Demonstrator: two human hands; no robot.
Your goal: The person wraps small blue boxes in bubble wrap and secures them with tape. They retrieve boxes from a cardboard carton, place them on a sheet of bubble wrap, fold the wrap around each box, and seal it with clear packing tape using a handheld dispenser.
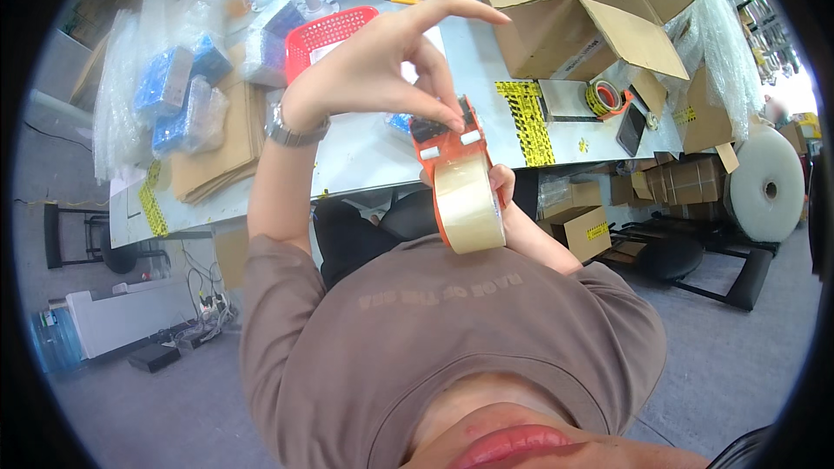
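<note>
My right hand (502, 182) grips a red tape dispenser (450, 149) in front of my chest, mostly hidden behind it. A wide roll of clear, yellowish packing tape (469, 206) is mounted on the dispenser. My left hand (378, 65), with a metal watch (295, 128) on its wrist, reaches over from the left. Its thumb and a bent finger come together at the dispenser's black front end, while the index finger stretches out to the right. Whether a tape end lies between the fingertips is too small to tell.
An open cardboard box (556, 35) stands on the white table (373, 156), near a tape roll (604, 98) and a phone (632, 130). A red basket (326, 30), flat brown cardboard (217, 143) and bubble-wrapped blue packages (174, 91) lie on the left. A bubble-wrap roll (764, 187) is at right.
</note>
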